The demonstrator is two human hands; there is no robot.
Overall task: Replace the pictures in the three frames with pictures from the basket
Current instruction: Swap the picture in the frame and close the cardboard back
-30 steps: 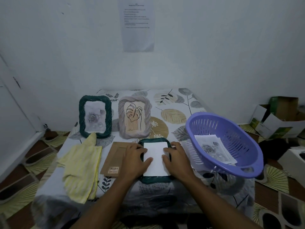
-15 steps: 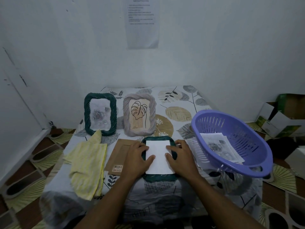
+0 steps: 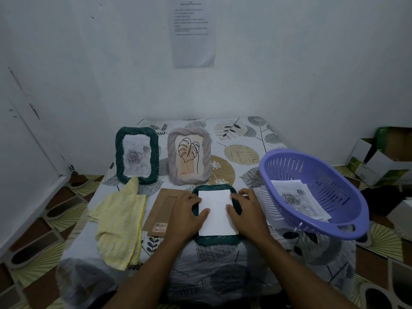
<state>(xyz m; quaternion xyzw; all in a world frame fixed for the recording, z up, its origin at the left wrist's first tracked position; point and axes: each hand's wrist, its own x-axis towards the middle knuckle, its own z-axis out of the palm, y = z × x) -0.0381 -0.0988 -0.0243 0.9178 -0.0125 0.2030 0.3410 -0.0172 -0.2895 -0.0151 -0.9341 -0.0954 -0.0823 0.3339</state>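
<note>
Mostly hidden: frame (image 3: 217,240) beneath paper (image 3: 215,214).

At the back of the table (image 3: 245,134) the rose-picture frame (image 3: 137,155) stands just left of the leaf-picture frame (image 3: 189,156). Before them a third frame (image 3: 217,239) lies face down with a sheet (image 3: 216,212) on it, the left hand (image 3: 185,210) on its left edge, the right hand (image 3: 249,210) on its right. A backing board (image 3: 162,206) lies just left of it, a cloth (image 3: 120,221) further left. The basket (image 3: 323,175), with pictures (image 3: 298,201) inside, sits on the right.
</note>
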